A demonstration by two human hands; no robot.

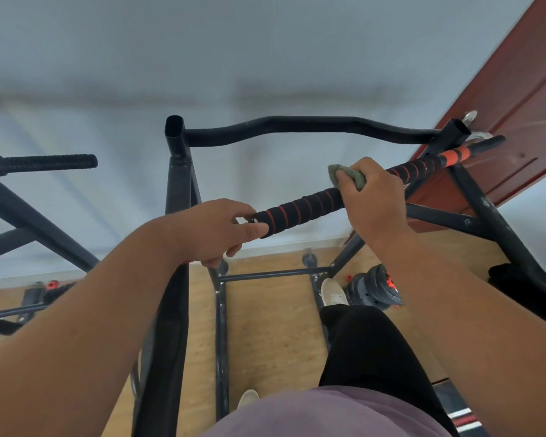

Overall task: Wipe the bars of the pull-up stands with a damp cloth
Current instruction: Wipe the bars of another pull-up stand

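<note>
My right hand point(372, 197) grips the cloth point(347, 175) around the padded bar point(303, 209), my left hand point(221, 231) pinches its end; I judge the wiping midway, top bar point(297, 127) left.

Black bar point(300, 211) with red stripes, tilted up toward 2 o'clock. Green cloth point(349, 175) wrapped over its middle, scrunched up.

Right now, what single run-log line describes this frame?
stage: wiping grip bar | right hand: holds green cloth on bar | left hand: fingers pinch bar's near end | curved top bar: untouched
</note>
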